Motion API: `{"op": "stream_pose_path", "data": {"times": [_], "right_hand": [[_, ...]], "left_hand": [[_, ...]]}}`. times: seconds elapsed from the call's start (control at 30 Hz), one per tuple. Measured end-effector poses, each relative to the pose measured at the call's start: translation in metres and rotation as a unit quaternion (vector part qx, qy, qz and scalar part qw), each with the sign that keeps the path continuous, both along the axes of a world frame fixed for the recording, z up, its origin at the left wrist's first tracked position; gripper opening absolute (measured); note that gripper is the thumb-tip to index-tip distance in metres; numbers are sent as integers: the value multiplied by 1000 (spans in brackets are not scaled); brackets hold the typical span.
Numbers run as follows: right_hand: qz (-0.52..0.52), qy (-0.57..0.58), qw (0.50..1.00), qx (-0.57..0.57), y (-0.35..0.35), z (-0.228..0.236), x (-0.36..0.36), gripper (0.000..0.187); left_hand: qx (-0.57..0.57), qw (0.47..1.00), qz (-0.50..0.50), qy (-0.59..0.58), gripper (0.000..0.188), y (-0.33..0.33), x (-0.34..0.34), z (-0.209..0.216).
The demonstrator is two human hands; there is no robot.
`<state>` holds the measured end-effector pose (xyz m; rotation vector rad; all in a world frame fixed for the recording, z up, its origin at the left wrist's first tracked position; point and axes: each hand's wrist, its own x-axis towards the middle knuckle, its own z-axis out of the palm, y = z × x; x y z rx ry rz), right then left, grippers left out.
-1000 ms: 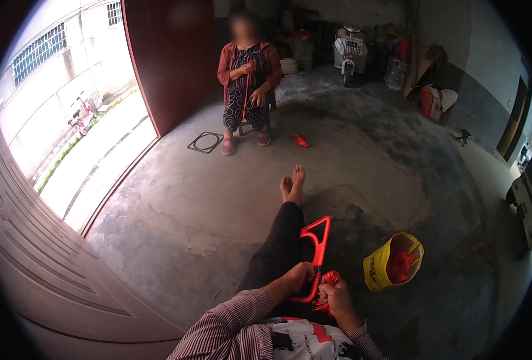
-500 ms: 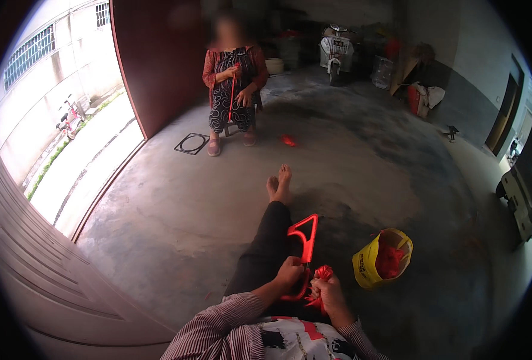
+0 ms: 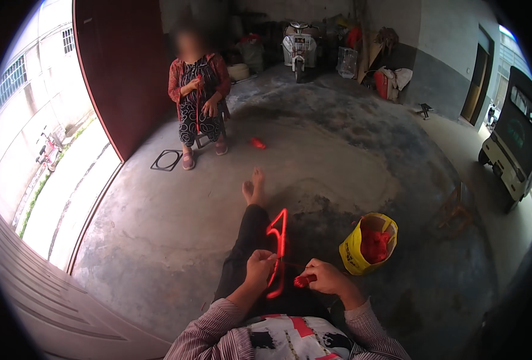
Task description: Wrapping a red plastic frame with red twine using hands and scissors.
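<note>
Red frame (image 3: pixel 281 240) points forward lengthwise, left fingers (image 3: pixel 267 257) gripping it, right fingers (image 3: pixel 314 270) gripping bundle (image 3: pixel 302 281).

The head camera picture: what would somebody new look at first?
Probably the bright red frame, held low in the middle by the left hand, with a red bundle in the right hand. Next might be the yellow bag on the floor to the right, with red stuff inside. Farther off, upper left, a person sits near a dark red door.
</note>
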<state>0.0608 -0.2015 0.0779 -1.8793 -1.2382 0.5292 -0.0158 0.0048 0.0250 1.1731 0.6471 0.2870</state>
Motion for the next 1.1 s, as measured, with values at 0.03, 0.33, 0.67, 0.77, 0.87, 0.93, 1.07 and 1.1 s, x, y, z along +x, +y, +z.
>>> {"op": "stream_pose_path", "data": {"times": [0.03, 0.33, 0.67, 0.77, 0.87, 0.93, 1.07, 1.1], "right_hand": [[-15, -26, 997, -65, 10, -14, -2, 33], [-136, -42, 986, -86, 72, -72, -4, 17], [-196, -100, 975, -38, 71, -87, -17, 18], [-200, -88, 976, -17, 69, -87, -17, 21], [-220, -82, 969, 75, 66, -78, -17, 26], [-241, -75, 957, 144, 63, -69, -18, 29], [-219, -4, 965, 147, 60, -50, -17, 32], [-208, -29, 968, 135, 60, -47, -16, 30]], "left_hand": [[-27, 998, -31, 57, 8, 2, -3, -2], [-112, 977, -67, 166, 17, -9, -13, -21], [-105, 985, -37, 132, 19, -15, -10, -52], [-89, 987, -48, 123, 16, -11, -9, -48], [-59, 989, -28, 129, 14, -2, -7, -37], [35, 996, -1, 77, 14, 1, -5, -25], [522, 849, 19, -84, 15, -5, -9, 8], [513, 853, -2, -95, 17, -11, -10, 16]]}}
